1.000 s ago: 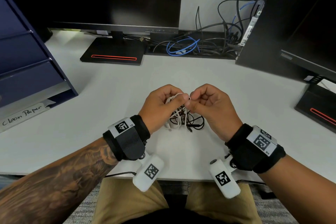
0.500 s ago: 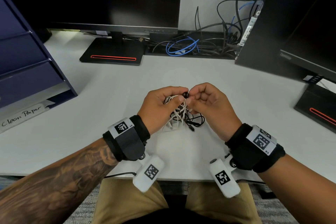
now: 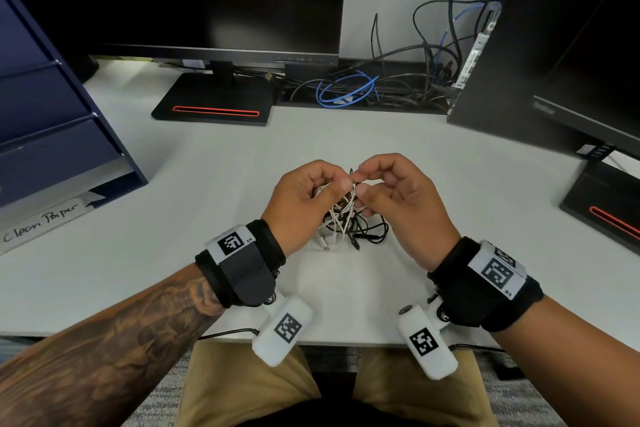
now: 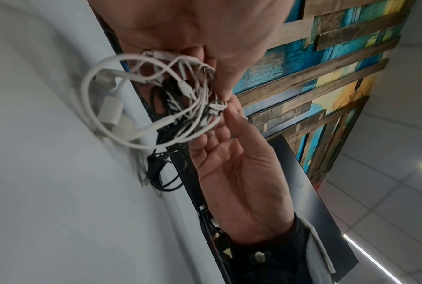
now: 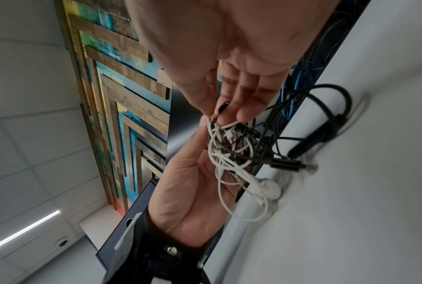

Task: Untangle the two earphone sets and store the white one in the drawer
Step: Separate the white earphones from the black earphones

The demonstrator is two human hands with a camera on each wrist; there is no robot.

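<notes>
Hands' grips, left hand (image 3: 300,204) and right hand (image 3: 403,204), pinch tangled earphones (image 3: 341,215).

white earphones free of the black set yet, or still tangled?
Still tangled. The white earphones and black earphones cross in one knot, pinched between left hand and right hand.

Both forearms reach forward from the near edge and angle inward, so the two hands meet fingertip to fingertip above the counter (image 3: 450,163). The left hand (image 3: 304,199) is curled, thumb and forefinger pinching the tangled earphone cords (image 3: 341,215) at the top of the bundle. The right hand (image 3: 398,199) faces it, fingers bent, thumb and forefinger pinching a strand at the same knot. Each wrist wears a black strap with a printed marker and a white camera pod hanging beneath.
</notes>
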